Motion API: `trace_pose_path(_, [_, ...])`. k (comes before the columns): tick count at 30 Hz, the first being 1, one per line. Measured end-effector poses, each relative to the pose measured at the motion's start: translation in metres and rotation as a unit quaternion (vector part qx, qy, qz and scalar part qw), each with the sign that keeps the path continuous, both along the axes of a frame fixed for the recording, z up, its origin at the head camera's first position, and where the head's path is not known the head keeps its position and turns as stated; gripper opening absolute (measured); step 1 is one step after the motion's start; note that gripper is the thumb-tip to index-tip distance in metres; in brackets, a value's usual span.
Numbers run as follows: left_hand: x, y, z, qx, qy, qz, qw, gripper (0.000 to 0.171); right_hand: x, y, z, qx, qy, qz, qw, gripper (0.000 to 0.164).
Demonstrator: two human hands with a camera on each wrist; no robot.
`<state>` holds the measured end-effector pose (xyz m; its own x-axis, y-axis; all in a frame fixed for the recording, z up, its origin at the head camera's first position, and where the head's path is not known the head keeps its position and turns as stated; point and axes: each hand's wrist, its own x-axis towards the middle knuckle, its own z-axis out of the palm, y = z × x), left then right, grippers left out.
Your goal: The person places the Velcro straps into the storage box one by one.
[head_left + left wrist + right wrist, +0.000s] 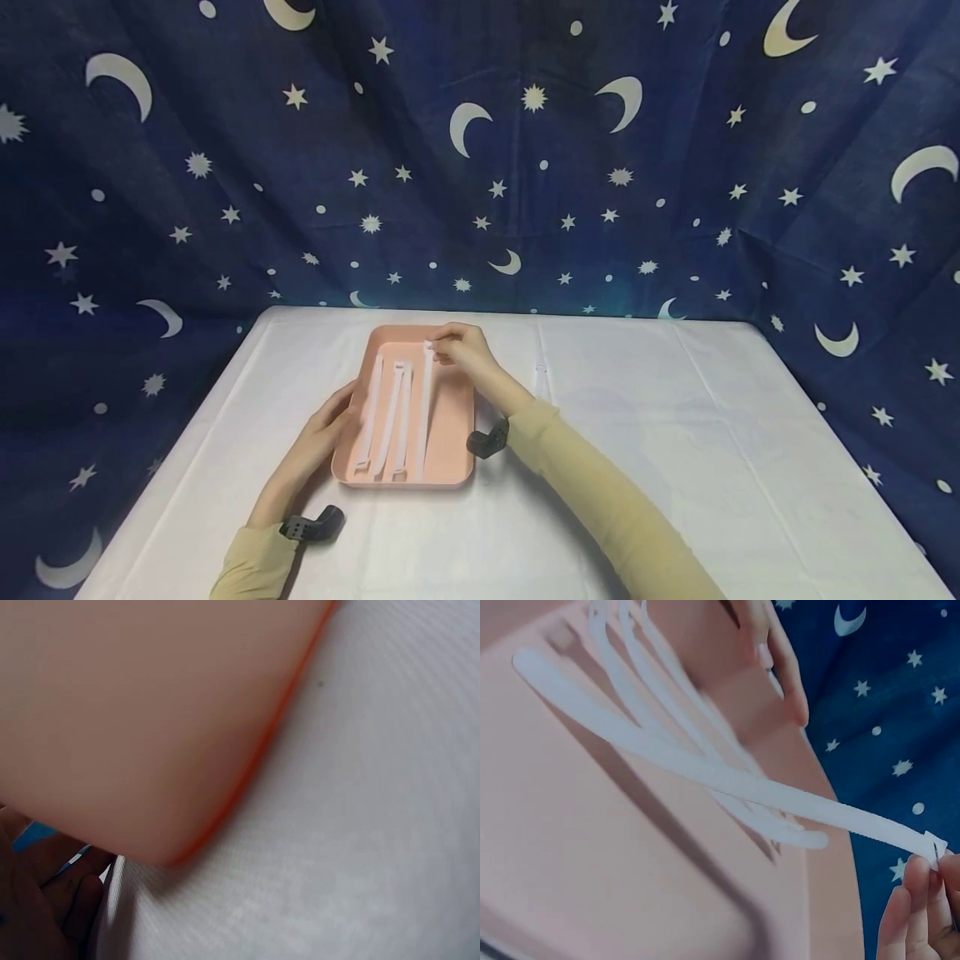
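A pink tray (450,425) lies on the white-covered table with several white cable ties (389,417) inside, roughly lengthwise. My right hand (465,350) is over the tray's far right corner, pinching one cable tie (727,776) by its head between thumb and fingers. That tie slants down across the tray, its strap over the others in the right wrist view. My left hand (327,421) holds the tray's left side, its digits at the rim. In the left wrist view, the tray's outer wall hides part of that hand (52,900).
Thin white strips (542,375) lie on the tablecloth (637,467) to the right of the tray, beyond the right forearm. A dark blue curtain (450,233) with moons and stars hangs behind the table and along its sides.
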<state>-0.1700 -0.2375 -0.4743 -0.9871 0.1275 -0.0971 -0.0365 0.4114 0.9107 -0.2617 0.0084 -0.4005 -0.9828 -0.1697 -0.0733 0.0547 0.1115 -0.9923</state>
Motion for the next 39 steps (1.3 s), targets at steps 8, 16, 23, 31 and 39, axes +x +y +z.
trace_pose_path(8, [0.000, 0.001, -0.001, 0.007, 0.004, 0.000, 1.0000, 0.056, -0.010, -0.006, -0.008, 0.010, -0.022, -0.015, 1.000, 0.017])
trace_pose_path(16, [0.000, 0.001, 0.000, -0.004, -0.001, 0.000, 1.0000, 0.056, -0.016, -0.009, -0.015, 0.042, -0.029, -0.023, 0.998, 0.016])
trace_pose_path(23, [-0.001, 0.000, -0.002, -0.011, 0.004, 0.003, 0.9999, 0.055, -0.017, -0.013, -0.017, 0.095, -0.006, -0.013, 0.995, 0.014])
trace_pose_path(31, [0.000, 0.001, -0.002, -0.006, -0.002, 0.005, 1.0000, 0.056, -0.019, -0.019, -0.019, 0.160, 0.025, -0.010, 0.987, 0.013])
trace_pose_path(39, [-0.001, 0.000, -0.002, -0.001, 0.001, 0.002, 1.0000, 0.054, -0.020, -0.022, -0.023, 0.192, 0.026, -0.009, 0.981, 0.010])
